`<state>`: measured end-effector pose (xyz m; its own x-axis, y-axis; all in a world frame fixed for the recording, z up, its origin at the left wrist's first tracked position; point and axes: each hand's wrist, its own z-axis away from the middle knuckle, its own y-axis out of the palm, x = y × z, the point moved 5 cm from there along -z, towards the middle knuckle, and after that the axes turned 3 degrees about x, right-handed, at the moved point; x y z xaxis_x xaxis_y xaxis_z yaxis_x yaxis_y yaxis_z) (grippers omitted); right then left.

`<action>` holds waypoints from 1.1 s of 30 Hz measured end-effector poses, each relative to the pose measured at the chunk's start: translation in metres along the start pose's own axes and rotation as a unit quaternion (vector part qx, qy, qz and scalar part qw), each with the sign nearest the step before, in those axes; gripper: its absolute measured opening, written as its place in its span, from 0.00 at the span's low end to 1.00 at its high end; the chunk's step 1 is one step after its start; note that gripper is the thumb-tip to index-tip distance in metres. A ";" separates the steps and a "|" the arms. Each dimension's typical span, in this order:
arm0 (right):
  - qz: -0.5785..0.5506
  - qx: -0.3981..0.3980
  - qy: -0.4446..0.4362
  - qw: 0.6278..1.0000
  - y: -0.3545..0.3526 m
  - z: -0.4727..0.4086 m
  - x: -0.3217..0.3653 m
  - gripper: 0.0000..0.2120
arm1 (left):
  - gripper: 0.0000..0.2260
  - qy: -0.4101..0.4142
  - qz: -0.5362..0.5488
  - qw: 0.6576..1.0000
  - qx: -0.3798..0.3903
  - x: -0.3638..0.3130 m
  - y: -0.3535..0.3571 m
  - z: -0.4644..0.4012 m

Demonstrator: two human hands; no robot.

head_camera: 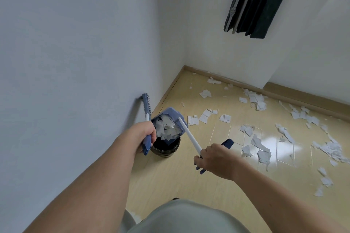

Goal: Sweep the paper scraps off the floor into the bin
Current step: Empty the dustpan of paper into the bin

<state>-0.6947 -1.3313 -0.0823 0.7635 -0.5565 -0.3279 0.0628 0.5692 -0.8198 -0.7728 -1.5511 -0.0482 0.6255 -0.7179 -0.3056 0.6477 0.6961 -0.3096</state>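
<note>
I look down from the head camera into a room corner, a pale wall filling the left. My left hand (143, 134) is wrapped around the blue grip of one brush (146, 108); its long axis runs up and away from me, the bristled head pointing at the wall and touching or nearly touching it. Just right of that hand, one blue dustpan (171, 114) is tilted over one dark, bag-lined bin (166, 150), its open mouth facing me and down, heaped with white scraps. The bin stands close to the left wall and its skirting board. The dustpan's white handle (189, 135) slants down and right into my right hand (215, 159), fingers curled tight around it near its blue end.

Farther right, paper scraps (259, 145) lie across the yellow wood floor (170, 179), too many to count, thickest along the far skirting and toward the right edge. The floor between the bin and my body is mostly bare, giving room to move. One dark folded object (253, 4) hangs on the far wall, upper right.
</note>
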 end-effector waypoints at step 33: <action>-0.053 -0.049 0.058 0.996 0.004 0.002 -0.042 0.09 | 0.15 -0.078 -0.076 0.994 -0.002 -0.041 0.045 0.070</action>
<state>-0.7255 -1.3040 -0.0709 0.6758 -0.6800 -0.2844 0.0721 0.4449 -0.8927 -0.7392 -1.4910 0.0136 0.5807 -0.8064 -0.1122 0.7383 0.5796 -0.3450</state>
